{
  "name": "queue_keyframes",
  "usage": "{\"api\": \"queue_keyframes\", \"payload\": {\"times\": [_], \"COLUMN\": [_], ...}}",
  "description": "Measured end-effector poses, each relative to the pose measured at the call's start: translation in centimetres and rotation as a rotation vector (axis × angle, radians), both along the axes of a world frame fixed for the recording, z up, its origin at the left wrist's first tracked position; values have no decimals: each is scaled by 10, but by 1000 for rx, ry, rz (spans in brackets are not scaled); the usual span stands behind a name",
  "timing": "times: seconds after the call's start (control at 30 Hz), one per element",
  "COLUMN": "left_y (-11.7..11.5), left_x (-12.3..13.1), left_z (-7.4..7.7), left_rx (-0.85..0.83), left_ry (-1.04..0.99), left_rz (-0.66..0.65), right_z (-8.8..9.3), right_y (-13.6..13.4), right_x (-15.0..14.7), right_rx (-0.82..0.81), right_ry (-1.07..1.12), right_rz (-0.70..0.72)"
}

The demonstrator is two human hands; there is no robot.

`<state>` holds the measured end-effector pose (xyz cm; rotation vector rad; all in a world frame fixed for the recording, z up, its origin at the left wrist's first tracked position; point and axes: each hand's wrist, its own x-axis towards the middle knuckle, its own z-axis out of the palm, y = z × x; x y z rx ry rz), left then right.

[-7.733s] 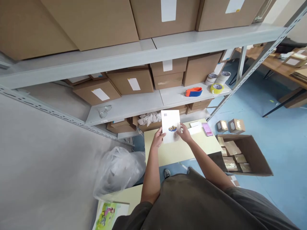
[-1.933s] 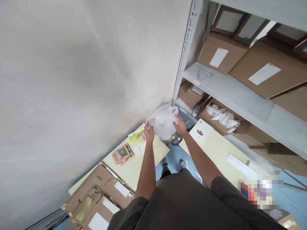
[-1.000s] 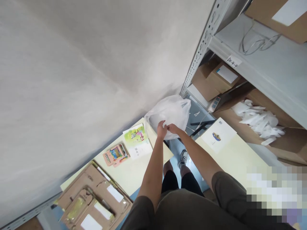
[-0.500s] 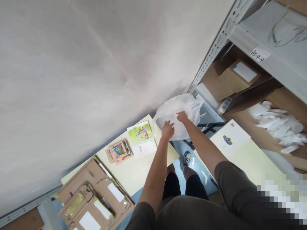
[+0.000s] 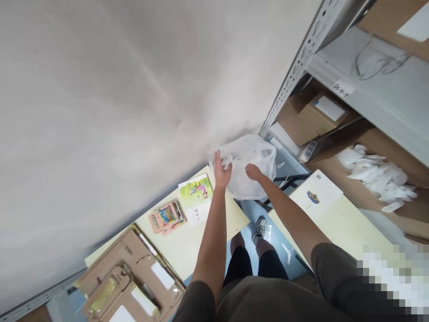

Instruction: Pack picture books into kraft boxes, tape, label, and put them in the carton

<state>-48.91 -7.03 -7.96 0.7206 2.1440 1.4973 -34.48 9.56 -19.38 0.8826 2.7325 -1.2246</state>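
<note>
A translucent white plastic bag bulges between the two tables, against the wall. My left hand is over its left side, open, fingers stretched up and thumb apart. On the front of the bag, my right hand is closed, with its fingers curled against the thin plastic; the exact fold between them is hidden. Left of my left hand, a picture book with a green cover lies on the cream left table. Beside the book sit small colourful boxed sets.
Flat brown cardboard packages overlap the left table's near end. At right, a white booklet lies on another cream table. Metal shelving holds cartons, a power strip and a box of white pieces.
My left hand has moved left and up across the bag, its fingers now stretched out. My right hand's fingers have curled in. The view has shifted slightly.
</note>
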Motion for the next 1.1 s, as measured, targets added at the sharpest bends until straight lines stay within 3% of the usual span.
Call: {"api": "queue_keyframes", "payload": {"times": [0.17,0.3,0.43,0.53,0.6,0.73,0.87,1.1], "left_y": [-2,-20,-36,-41,-43,-47,-56,-85], "left_x": [-13,-16,-1,25,44,67,65,55], "left_z": [39,55,62,67,72,82,96,116], "left_rx": [-53,-184,-224,-249,-276,-343,-314,-60], "left_ry": [211,386,224,129,118,2,-91,-124], "left_rz": [13,95,16,-103,-112,-69,-134,-73], "right_z": [44,86,137,170,187,207,221,223], "right_y": [-48,-75,-97,-122,-140,-169,-182,-170], "right_x": [48,79,99,105,106,105,109,123], "right_rx": [-67,-84,-7,45,89,186,222,290], "right_ry": [4,96,158,165,172,192,168,83], "right_rz": [116,139,95,85,85,121,168,-68]}}
